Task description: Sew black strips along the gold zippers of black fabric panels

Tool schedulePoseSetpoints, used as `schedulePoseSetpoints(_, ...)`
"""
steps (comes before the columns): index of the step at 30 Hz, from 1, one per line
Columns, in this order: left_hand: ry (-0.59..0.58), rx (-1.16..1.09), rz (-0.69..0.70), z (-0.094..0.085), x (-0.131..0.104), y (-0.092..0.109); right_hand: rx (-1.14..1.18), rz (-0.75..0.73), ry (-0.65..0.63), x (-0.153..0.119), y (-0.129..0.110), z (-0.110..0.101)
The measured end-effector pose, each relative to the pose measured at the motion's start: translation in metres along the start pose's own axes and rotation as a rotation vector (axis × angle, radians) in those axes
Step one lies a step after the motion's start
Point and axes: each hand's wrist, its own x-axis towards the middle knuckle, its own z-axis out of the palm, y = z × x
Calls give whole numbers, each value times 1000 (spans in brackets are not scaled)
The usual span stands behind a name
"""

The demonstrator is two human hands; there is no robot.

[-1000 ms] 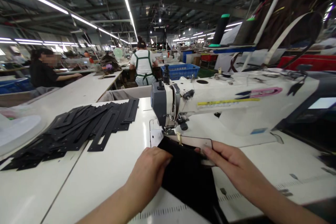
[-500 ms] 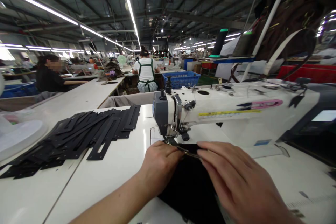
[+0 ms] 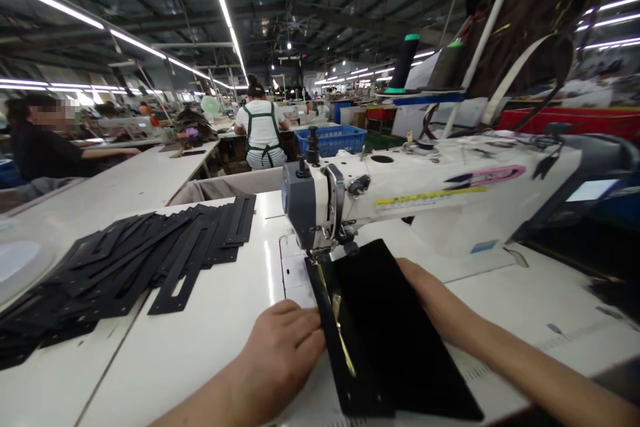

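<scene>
A black fabric panel (image 3: 400, 333) lies under the needle area of a white sewing machine (image 3: 430, 193). Along its left side runs a black strip with a slot showing a gold-toned zipper (image 3: 344, 347) and its pull. My left hand (image 3: 285, 353) is closed at the strip's left edge, fingertips partly hidden by it. On the opposite side, my right hand (image 3: 425, 287) grips the panel's right edge, its fingers mostly hidden behind the cloth. The panel's top end reaches beside the presser foot (image 3: 320, 257).
Several slotted black strips (image 3: 185, 260) are piled on the white table (image 3: 200, 360) at left. Thread cones (image 3: 404, 63) stand behind the machine. Farther back are a blue crate (image 3: 333, 140), a red bin (image 3: 575, 123), a seated person in an apron (image 3: 263, 123) and another person at left (image 3: 45, 140).
The panel has been turned and laid flatter, so its zipper slot now shows. My left hand moved down and left; my right hand moved away to the panel's far right edge. The view shifted right.
</scene>
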Motion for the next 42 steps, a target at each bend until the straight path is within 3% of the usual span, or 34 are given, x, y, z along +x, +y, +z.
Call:
schedulePoseSetpoints(1, -52, 11, 10, 2, -4, 4, 231, 153, -23, 0, 13, 1)
schedulePoseSetpoints(3, -107, -4, -25, 5, -8, 7, 432, 323, -33, 1, 29, 9)
schedulePoseSetpoints(5, -95, -35, -124, 9, -8, 4, 655, 450, -62, 4, 32, 19)
schedulePoseSetpoints(10, -103, 52, -347, 28, 0, -18, 888, 508, -162, 11, 24, 25)
schedulePoseSetpoints(13, -125, 120, -364, 35, 2, -22, 888, 531, -276, 16, 27, 17)
schedulePoseSetpoints(18, -163, 158, -359, 31, 2, -15, 830, 521, -331, 25, 38, 8)
schedulePoseSetpoints(20, -166, 175, -354, 31, 2, -15, 709, 503, -268, 29, 40, 13)
schedulePoseSetpoints(23, -151, 180, -352, 35, 2, -18, 225, 381, -162, 33, 42, 27)
schedulePoseSetpoints(25, -129, 177, -367, 39, 1, -21, -50, 301, -169, 35, 43, 35)
schedulePoseSetpoints(29, -99, 172, -385, 43, 0, -21, -311, 184, -82, 37, 27, 35)
schedulePoseSetpoints(31, -89, 156, -377, 42, -1, -20, -269, 46, -2, 36, 8, 32)
schedulePoseSetpoints(34, -44, 144, -408, 40, -1, -18, 35, -131, 1, 31, -22, 32)
schedulePoseSetpoints(37, -21, 197, -425, 38, -4, -20, 195, -162, -69, 25, -36, 40)
schedulePoseSetpoints(42, -132, 240, -316, 38, -8, -26, 216, -150, -141, 22, -32, 46)
